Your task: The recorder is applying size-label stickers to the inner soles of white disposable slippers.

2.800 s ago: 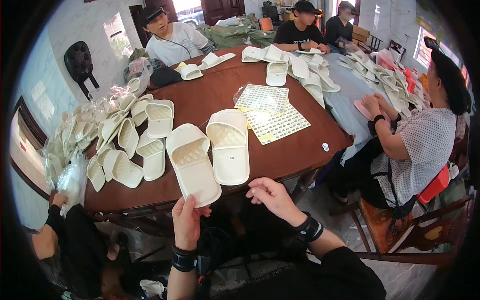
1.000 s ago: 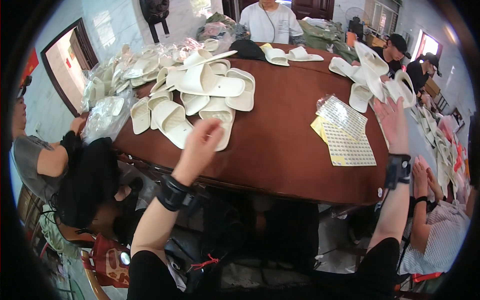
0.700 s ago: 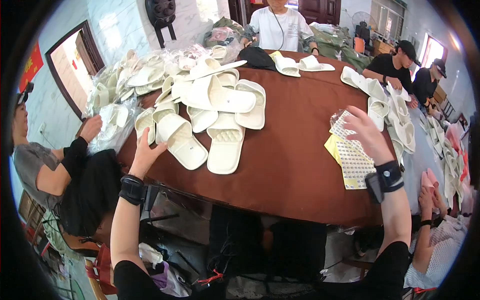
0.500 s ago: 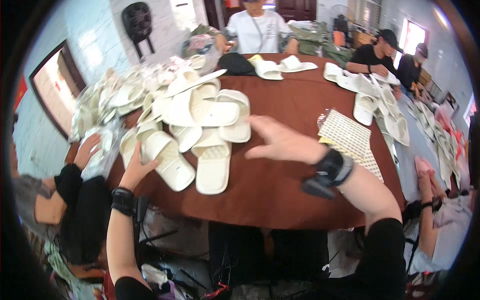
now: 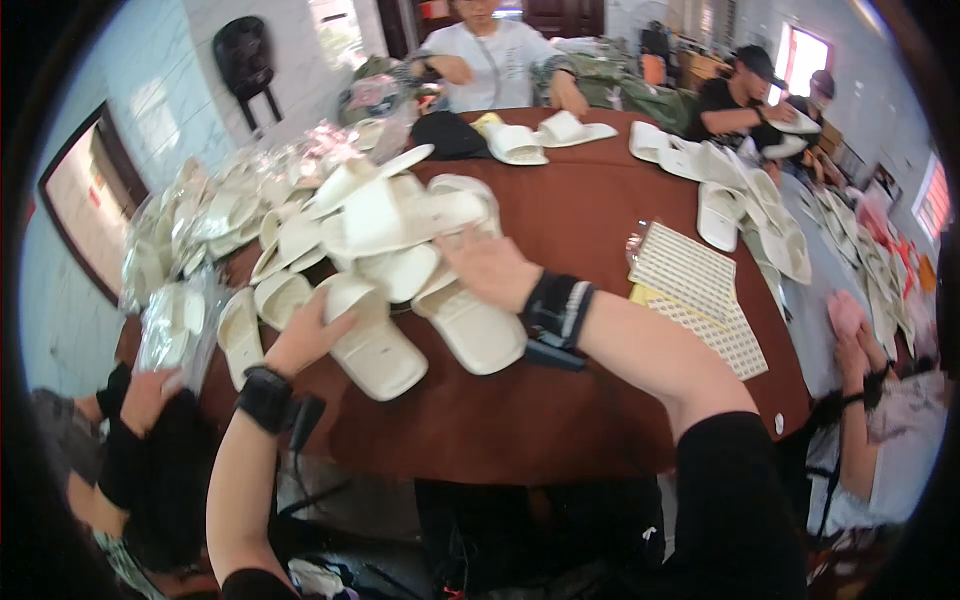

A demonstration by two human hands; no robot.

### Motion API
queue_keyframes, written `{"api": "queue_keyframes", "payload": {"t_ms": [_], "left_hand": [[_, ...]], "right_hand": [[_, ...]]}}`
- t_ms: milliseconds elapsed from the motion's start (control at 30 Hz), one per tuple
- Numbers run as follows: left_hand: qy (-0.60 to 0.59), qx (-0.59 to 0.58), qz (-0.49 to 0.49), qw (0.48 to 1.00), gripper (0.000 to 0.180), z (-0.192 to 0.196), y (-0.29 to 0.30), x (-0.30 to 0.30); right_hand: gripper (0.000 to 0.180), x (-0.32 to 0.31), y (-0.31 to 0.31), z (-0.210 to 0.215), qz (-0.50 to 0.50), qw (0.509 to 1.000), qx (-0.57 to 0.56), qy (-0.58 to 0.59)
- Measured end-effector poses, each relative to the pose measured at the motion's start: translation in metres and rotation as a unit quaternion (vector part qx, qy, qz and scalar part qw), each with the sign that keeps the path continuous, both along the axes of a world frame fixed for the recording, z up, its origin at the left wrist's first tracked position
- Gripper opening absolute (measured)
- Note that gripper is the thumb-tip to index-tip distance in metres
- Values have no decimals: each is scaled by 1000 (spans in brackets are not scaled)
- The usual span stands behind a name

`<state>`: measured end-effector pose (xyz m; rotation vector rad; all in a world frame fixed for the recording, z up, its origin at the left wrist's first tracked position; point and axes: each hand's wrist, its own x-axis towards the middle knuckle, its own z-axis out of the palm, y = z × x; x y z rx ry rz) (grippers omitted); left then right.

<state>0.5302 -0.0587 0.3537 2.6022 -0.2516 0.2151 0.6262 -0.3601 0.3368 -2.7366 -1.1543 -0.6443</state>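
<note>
My left hand [image 5: 303,338] rests against the left side of a cream slide slipper [image 5: 378,352], its thumb on the slipper and its fingers apart from the thumb. My right hand [image 5: 492,270] lies with fingers stretched over the back of a second slipper [image 5: 475,328], at the near edge of the heap. Part of that slipper's strap is hidden under the hand. A heap of matching slippers [image 5: 400,215] rises just beyond both hands. To the left of my left hand lies another slipper [image 5: 240,335], sole-length toward me.
Sheets of small stickers [image 5: 690,275] lie on the brown tablecloth [image 5: 580,415] at right. Bagged slippers [image 5: 180,325] pile up at left. Across the table are a black cap [image 5: 448,135] and a pair of slippers [image 5: 517,145]. Other people sit around, with more slippers [image 5: 765,205] at right.
My right hand has come left and down onto the heap's near edge. The two front slippers have shifted right, and my left hand has moved right alongside them. The view has turned slightly.
</note>
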Motion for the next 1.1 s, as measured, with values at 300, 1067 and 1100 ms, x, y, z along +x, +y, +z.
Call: {"api": "queue_keyframes", "payload": {"t_ms": [300, 1067, 1100], "left_hand": [[57, -150, 37, 986, 78, -7, -114, 69], [-58, 215, 117, 968, 62, 22, 50, 102], [-68, 147, 255, 953, 66, 5, 129, 70]], "right_hand": [[40, 33, -97, 37, -18, 995, -16, -93], [68, 99, -406, 66, -182, 981, 72, -3], [64, 102, -347, 78, -179, 969, 91, 144]]}}
